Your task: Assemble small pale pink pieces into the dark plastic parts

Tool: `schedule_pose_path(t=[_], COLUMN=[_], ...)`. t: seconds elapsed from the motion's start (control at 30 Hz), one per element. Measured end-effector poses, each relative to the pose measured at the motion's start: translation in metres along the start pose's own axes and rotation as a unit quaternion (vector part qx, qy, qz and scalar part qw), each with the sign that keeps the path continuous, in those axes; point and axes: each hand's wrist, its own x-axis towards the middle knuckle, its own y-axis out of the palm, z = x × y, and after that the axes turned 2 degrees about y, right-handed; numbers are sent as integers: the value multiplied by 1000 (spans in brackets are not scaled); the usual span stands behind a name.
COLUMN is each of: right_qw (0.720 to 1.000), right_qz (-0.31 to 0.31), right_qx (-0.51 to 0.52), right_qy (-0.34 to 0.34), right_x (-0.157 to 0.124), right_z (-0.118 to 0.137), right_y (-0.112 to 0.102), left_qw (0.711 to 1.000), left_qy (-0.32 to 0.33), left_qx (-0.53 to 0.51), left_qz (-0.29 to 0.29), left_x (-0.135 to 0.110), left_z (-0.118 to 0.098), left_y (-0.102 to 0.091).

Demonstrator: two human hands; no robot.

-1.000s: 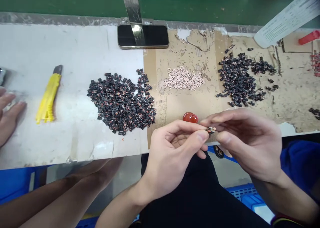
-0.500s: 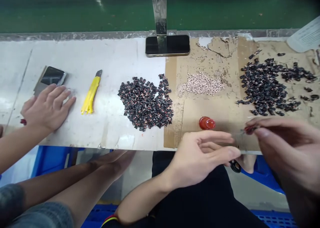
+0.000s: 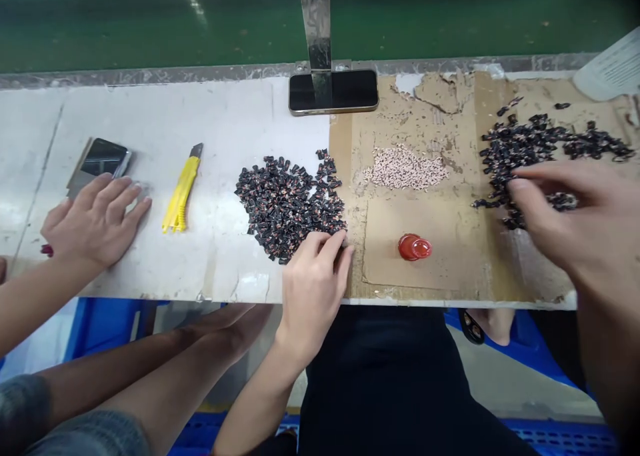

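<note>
- Left hand [image 3: 314,283], one: fingertips bunched at near right edge of a heap of small black pieces with reddish ends [image 3: 285,199]; can't make out whether any is pinched.
- Right hand [image 3: 583,219], one: thumb and forefinger drawn together over a second heap of small black pieces [image 3: 520,143]; grasp hidden.
- Both heaps too many to count.
- Between them: one heap of tiny pale-pink bits [image 3: 407,168], uncounted; one glossy red round container [image 3: 414,247], nearer.
- Further left on the white-covered worktop [image 3: 240,119]: one yellow plastic cutter [image 3: 183,189], one co-worker's hand [image 3: 95,223] lying flat.
- Dark glass-faced phones: two, one by the metal post [image 3: 316,26], one by the co-worker's fingers.
</note>
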Motion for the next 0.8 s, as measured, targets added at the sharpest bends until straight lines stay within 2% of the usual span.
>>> schedule_pose_path(t=[0.07, 0.13, 0.23, 0.3, 0.4, 0.5, 0.63, 0.8], right_qw=[993, 983, 966, 959, 957, 959, 963, 968], right_qz=[51, 103, 176, 196, 196, 189, 169, 141], right_qx=[36, 39, 27, 23, 28, 38, 64, 126], right_qy=[-98, -150, -187, -202, -210, -209, -198, -166], right_x=[15, 29, 47, 53, 53, 51, 51, 54], right_z=[28, 50, 69, 74, 76, 76, 74, 73], right_y=[12, 28, 50, 60, 69, 72, 76, 77], left_qw=[1000, 1000, 999, 999, 999, 995, 976, 950], left_qy=[12, 18, 26, 31, 16, -31, -91, -139], left_qx=[10, 13, 28, 30, -13, -92, -199, -275], left_qz=[-1, -2, -10, -23, -26, -11, -19, -51], left_x=[0, -1, -3, -3, -4, -3, 0, 0], left_z=[-1, 0, 2, 2, 0, -5, -11, -10], left_y=[2, 3, 6, 8, 5, -5, -18, -18])
